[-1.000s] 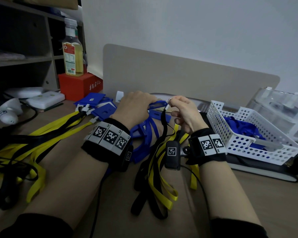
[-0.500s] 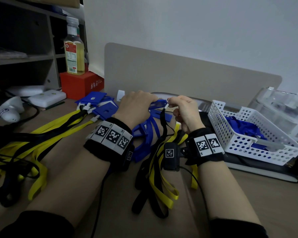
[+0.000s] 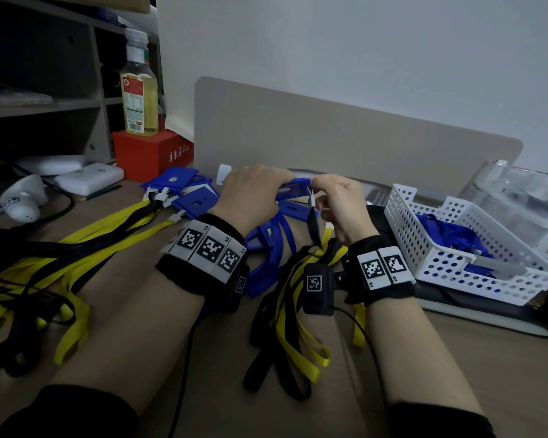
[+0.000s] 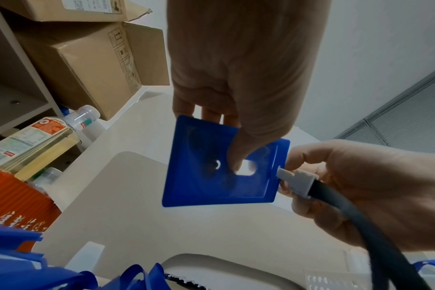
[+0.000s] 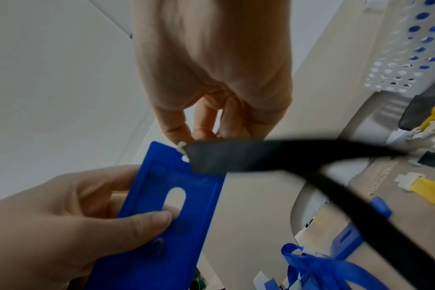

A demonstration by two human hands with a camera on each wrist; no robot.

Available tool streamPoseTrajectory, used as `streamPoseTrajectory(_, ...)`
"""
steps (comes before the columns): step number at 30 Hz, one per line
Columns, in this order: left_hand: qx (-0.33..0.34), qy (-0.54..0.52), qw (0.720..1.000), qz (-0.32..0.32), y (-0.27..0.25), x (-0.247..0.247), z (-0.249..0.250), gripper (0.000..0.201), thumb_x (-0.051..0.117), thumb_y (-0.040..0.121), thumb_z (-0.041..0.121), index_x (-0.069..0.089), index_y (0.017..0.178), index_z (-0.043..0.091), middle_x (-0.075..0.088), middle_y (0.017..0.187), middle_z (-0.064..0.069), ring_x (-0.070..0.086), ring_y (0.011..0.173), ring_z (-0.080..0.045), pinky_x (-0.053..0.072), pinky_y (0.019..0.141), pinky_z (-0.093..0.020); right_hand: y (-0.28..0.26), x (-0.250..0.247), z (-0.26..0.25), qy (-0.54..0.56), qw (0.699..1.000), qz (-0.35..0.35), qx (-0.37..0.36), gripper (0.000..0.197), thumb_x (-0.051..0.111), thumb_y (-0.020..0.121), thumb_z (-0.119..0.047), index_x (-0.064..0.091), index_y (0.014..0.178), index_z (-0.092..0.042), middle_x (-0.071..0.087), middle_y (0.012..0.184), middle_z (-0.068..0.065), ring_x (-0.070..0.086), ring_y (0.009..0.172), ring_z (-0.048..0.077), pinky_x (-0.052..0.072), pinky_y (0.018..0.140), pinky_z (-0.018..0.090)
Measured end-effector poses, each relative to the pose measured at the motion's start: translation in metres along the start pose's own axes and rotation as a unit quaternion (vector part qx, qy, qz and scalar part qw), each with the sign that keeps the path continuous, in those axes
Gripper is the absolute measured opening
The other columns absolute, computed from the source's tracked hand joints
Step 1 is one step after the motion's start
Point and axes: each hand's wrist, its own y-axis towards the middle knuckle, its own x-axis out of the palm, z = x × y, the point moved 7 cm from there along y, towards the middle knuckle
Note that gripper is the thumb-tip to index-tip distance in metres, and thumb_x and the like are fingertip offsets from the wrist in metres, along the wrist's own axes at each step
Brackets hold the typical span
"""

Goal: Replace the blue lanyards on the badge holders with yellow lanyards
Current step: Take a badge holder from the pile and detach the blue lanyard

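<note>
My left hand [image 3: 257, 191] grips a blue badge holder [image 4: 204, 176] by its face, thumb near the oval slot [image 5: 176, 198]. The right hand [image 3: 336, 197] pinches the white clip [image 4: 296, 179] of a lanyard, with the clip's tip against the hole at the holder's top edge [image 5: 181, 147]. The strap [image 3: 312, 226] shows its black side here and hangs down over the desk among yellow and black loops [image 3: 298, 327]. Whether the clip has latched through the hole cannot be told.
Loose blue lanyards [image 3: 272, 248] lie under my hands. A white perforated basket [image 3: 440, 270] at the right holds more blue lanyards. Blue holders with yellow lanyards [image 3: 184, 191] lie at the left, their straps [image 3: 76, 248] trailing off. Behind stand a red box [image 3: 152, 153], a bottle [image 3: 138, 90] and a beige divider [image 3: 329, 137].
Both hands stay almost where they were, holding the holder and the clip. The right fingers have shifted slightly at the holder's top edge.
</note>
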Motion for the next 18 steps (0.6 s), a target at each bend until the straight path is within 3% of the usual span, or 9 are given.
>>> streamPoseTrajectory(3, 0.0, -0.02, 1.0, 0.009, 0.0, -0.001, -0.002, 0.044, 0.054, 0.089, 0.012, 0.054, 0.127, 0.034, 0.066, 0.105, -0.002, 0.059, 0.099, -0.026, 0.04, 0.076, -0.035, -0.001, 0.002, -0.001, -0.012, 1.0, -0.005, -0.004, 0.017, 0.057, 0.088, -0.009, 0.068, 0.08, 0.001, 0.053, 0.065, 0.007, 0.039, 0.048, 0.012, 0.023, 0.045, 0.025)
streamPoseTrajectory(6, -0.009, -0.041, 0.999, 0.015, 0.0, -0.002, -0.005, 0.039, 0.053, 0.091, 0.012, 0.054, 0.125, 0.03, 0.066, 0.102, -0.002, 0.059, 0.096, -0.025, 0.037, 0.071, -0.032, -0.003, 0.003, -0.001, 0.002, 1.0, -0.014, 0.001, 0.023, 0.055, 0.09, -0.011, 0.065, 0.093, 0.01, 0.051, 0.072, 0.015, 0.041, 0.044, 0.009, 0.027, 0.043, 0.024)
streamPoseTrajectory(9, -0.011, -0.043, 0.999, 0.023, 0.0, -0.005, -0.006, 0.025, 0.054, 0.091, 0.013, 0.056, 0.114, 0.022, 0.063, 0.094, -0.005, 0.059, 0.09, -0.028, 0.035, 0.069, -0.032, -0.006, 0.006, -0.003, 0.019, 1.0, -0.02, 0.006, 0.014, 0.054, 0.092, -0.012, 0.064, 0.09, -0.001, 0.05, 0.068, 0.006, 0.044, 0.046, 0.008, 0.034, 0.044, 0.019)
streamPoseTrajectory(13, -0.024, -0.063, 0.997, 0.041, 0.001, -0.012, -0.011, 0.019, 0.054, 0.089, 0.007, 0.064, 0.101, 0.018, 0.064, 0.093, -0.004, 0.058, 0.089, -0.026, 0.037, 0.072, -0.031, -0.002, 0.007, 0.003, -0.006, 0.999, -0.029, 0.029, 0.025, 0.051, 0.097, -0.028, 0.06, 0.079, -0.013, 0.053, 0.066, -0.002, 0.041, 0.045, 0.009, 0.026, 0.042, 0.019)
streamPoseTrajectory(18, -0.043, -0.154, 0.987, 0.026, 0.002, -0.012, -0.018, 0.034, 0.052, 0.08, -0.01, 0.074, 0.093, 0.013, 0.068, 0.097, -0.003, 0.059, 0.095, -0.019, 0.048, 0.083, -0.032, 0.001, 0.013, 0.016, -0.026, 0.994, -0.06, 0.09, 0.035, 0.05, 0.096, -0.043, 0.061, 0.108, -0.012, 0.047, 0.06, -0.006, 0.036, 0.041, 0.006, 0.02, 0.038, 0.021)
